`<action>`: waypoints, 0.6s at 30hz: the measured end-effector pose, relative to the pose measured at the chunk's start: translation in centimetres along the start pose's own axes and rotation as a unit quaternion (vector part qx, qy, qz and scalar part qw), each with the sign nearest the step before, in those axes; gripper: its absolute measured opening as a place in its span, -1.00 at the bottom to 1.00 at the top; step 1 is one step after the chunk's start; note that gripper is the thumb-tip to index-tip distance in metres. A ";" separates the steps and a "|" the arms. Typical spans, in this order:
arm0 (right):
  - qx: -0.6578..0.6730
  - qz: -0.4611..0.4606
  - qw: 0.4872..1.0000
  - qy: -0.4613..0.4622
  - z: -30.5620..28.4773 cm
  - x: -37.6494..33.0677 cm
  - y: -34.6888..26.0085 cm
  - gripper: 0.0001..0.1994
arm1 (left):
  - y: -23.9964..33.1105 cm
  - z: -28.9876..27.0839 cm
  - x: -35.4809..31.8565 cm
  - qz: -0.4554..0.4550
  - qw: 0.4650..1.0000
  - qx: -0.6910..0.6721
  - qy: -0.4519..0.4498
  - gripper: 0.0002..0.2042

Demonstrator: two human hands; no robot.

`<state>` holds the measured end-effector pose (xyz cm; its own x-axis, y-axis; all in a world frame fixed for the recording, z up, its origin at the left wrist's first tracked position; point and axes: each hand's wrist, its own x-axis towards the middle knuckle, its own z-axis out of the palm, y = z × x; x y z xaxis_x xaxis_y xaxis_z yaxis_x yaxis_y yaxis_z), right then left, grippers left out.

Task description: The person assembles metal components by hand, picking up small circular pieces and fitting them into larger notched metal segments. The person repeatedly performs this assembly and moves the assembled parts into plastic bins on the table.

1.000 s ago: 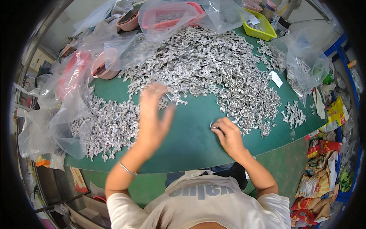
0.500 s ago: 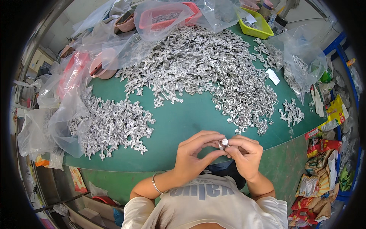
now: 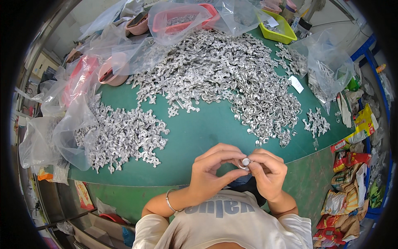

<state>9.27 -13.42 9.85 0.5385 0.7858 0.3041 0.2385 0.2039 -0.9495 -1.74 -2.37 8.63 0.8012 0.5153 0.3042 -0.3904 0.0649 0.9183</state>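
A small silver metal piece (image 3: 246,162) with a round, flat end is held between two bare hands, on the person's side of the heap of curved silver rings (image 3: 267,110), which is taken here as the landmark. By the left hand (image 3: 213,168), the piece is gripped at its left side, with thumb and fingers bowed into a loop and their tips nearly brought together on it. By the right hand (image 3: 268,172), it is pinched closely between thumb and bent fingers. The piece is probably a ring, though much of it is covered by the fingertips.

Against the heap's far left side, a broad pile of branched metal castings (image 3: 195,68) is spread; well to its left, a second pile of castings (image 3: 124,139) is laid. A small cluster of castings (image 3: 317,123) is seen just right of the heap. Beyond it, a yellow-green plastic basket (image 3: 293,38) is set.
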 end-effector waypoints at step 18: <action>0.032 -0.002 0.999 -0.009 0.0 0.0 0.1 -0.85 | 0.6 -0.1 -0.3 -0.071 0.995 -0.068 0.002 -0.77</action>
<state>9.25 -13.40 9.70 0.5226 0.7952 0.3075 0.1884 0.2441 -0.9513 -2.25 -2.43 9.04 0.8509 0.4959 0.1734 -0.3319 0.2514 0.9092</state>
